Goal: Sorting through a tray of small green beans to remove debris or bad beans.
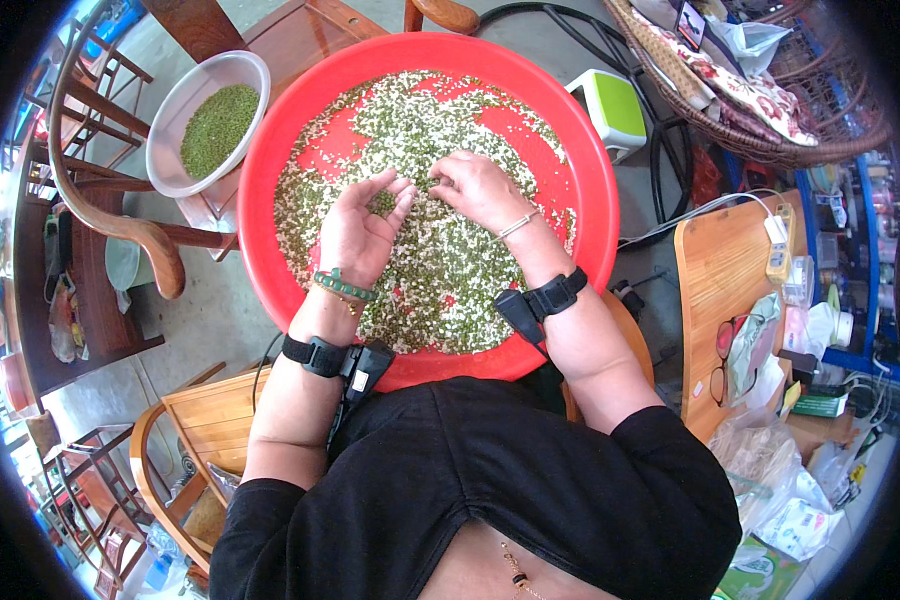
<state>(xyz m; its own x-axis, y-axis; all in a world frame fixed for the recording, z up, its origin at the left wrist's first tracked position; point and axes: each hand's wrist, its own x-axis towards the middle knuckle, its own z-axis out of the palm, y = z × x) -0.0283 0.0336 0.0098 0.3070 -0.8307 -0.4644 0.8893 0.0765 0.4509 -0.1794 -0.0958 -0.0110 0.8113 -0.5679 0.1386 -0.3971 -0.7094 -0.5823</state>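
Observation:
A large round red plastic basin (589,225) lies before me, spread with mixed green mung beans and white pieces (450,262) that look like beans or grains. Palm up and cupped, my left hand (360,229) holds a small heap of green beans (381,202) over the mix. My right hand (481,186) is just to its right, fingers bent and fingertips down at the beans in the middle. Whether anything is pinched between those fingertips is hidden. Patches of red bottom show through the layer.
A translucent white bowl (157,161) of green beans (221,131) rests on a wooden chair at upper left. A green-topped white stool (616,112) stands behind the basin's right. At right are a wooden board (709,300) with a power strip (778,255) and a wicker basket (832,154).

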